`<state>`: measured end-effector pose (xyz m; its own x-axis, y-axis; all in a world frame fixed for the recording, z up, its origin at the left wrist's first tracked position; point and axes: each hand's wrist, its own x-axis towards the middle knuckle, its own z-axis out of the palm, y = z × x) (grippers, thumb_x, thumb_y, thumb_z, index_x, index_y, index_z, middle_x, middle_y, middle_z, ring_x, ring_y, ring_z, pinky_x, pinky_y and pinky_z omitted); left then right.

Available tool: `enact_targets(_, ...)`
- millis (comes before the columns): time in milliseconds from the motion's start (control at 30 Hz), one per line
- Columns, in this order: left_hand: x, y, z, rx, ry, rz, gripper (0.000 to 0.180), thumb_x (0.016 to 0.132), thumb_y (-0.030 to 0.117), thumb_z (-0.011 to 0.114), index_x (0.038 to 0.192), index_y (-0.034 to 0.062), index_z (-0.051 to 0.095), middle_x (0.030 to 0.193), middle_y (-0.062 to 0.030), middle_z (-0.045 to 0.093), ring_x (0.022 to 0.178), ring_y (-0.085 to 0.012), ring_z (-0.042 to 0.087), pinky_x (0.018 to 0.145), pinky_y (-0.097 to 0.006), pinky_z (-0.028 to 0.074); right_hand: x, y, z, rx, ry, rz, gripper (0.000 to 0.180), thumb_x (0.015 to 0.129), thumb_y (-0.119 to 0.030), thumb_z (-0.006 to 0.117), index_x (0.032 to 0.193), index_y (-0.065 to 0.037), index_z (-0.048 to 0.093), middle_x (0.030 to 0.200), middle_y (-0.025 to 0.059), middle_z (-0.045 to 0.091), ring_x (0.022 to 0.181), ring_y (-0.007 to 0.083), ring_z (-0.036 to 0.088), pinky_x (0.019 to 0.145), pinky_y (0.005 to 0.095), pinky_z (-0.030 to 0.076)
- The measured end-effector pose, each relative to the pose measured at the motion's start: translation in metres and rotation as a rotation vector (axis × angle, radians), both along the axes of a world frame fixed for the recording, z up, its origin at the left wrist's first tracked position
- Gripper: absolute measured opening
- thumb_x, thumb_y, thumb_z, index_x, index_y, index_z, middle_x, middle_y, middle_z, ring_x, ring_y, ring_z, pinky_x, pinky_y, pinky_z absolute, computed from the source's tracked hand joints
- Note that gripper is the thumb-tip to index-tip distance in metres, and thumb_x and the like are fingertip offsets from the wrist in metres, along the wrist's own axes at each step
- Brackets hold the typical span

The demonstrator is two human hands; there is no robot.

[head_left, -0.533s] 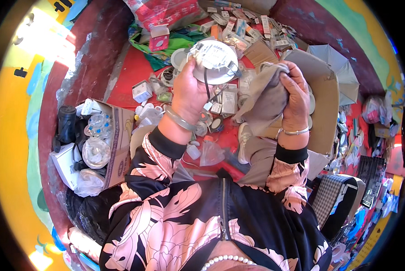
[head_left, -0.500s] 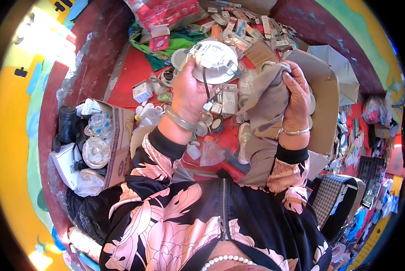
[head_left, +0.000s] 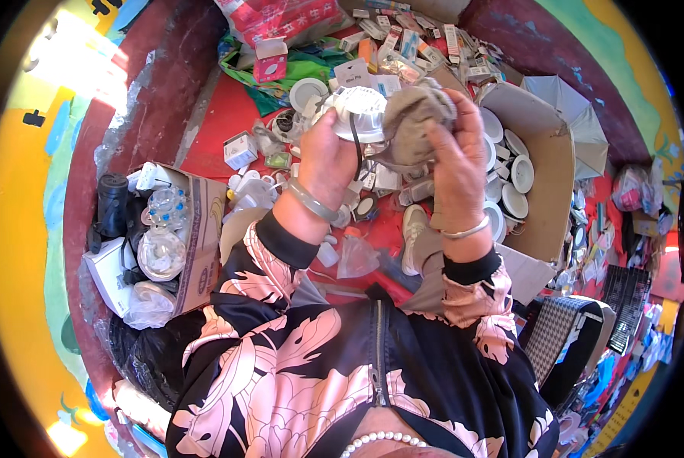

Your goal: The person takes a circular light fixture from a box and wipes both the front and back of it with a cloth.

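Note:
My left hand (head_left: 325, 156) is closed on the edge of a round white downlight (head_left: 363, 114), a short black cable hanging from it. In my right hand (head_left: 464, 153) a grey-brown cloth (head_left: 412, 122) is bunched up, pressed to the lamp's right side or just beside it; the exact contact is hidden. Right of my right hand, a cardboard box (head_left: 548, 175) holds several round white lamps (head_left: 521, 174). Beyond my left hand a white round disc (head_left: 308, 95) lies among the loose goods.
At the left a cardboard box (head_left: 201, 248) is packed with a black cylinder (head_left: 113, 204) and bagged parts. Small cartons (head_left: 411, 46) heap at the far side near a pink box (head_left: 270, 61). A small white box (head_left: 240, 150) rests on the red floor cover (head_left: 227, 111). My shoe (head_left: 414, 233) is below.
My right hand has brought the cloth leftward to the downlight. The lamp has turned in my left hand, from its labelled face to a side view. More lamps in the right box now show.

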<state>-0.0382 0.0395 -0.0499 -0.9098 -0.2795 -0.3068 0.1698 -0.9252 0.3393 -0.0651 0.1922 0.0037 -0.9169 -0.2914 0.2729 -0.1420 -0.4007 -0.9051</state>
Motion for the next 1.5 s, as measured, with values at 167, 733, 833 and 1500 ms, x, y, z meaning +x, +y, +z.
enact_targets(167,0.003,0.012,0.005,-0.008,-0.059,-0.038,0.032,0.095,0.017,0.032,0.117,-0.0013,0.046,0.115,-0.0145,0.055,0.106,-0.0266,0.053,0.095,-0.04,0.041,0.015,-0.021,-0.021,0.68,0.573,-0.105,0.035,0.078,0.005,0.052,0.112,-0.003,0.053,0.109,0.0133,0.059,0.106,0.0258,0.055,0.09,0.0324,0.043)
enact_targets(733,0.004,0.003,0.012,-0.301,0.114,0.15,0.035,0.095,0.02,0.033,0.12,-0.0017,0.046,0.116,-0.0131,0.055,0.107,-0.0246,0.053,0.094,-0.039,0.04,0.01,0.004,0.0,0.487,0.339,0.019,0.036,0.074,0.012,0.048,0.105,-0.002,0.061,0.087,0.0092,0.065,0.082,0.0195,0.063,0.075,0.0273,0.048)
enact_targets(833,0.006,0.01,0.008,-0.327,0.181,0.117,0.035,0.095,0.02,0.033,0.12,-0.0021,0.044,0.119,-0.0126,0.053,0.108,-0.024,0.052,0.096,-0.039,0.038,0.008,-0.001,0.003,0.455,0.432,-0.101,0.037,0.076,0.01,0.051,0.109,-0.003,0.059,0.099,0.0097,0.063,0.091,0.0208,0.06,0.08,0.0287,0.047)
enact_targets(1500,0.007,-0.006,0.021,-0.385,0.15,0.195,0.034,0.096,0.02,0.031,0.116,-0.0014,0.048,0.114,-0.0126,0.056,0.102,-0.0221,0.056,0.089,-0.035,0.044,0.017,-0.016,-0.013,0.67,0.823,-0.012,0.037,0.067,0.007,0.054,0.102,-0.003,0.059,0.098,0.0145,0.062,0.091,0.0322,0.059,0.08,0.0374,0.048)
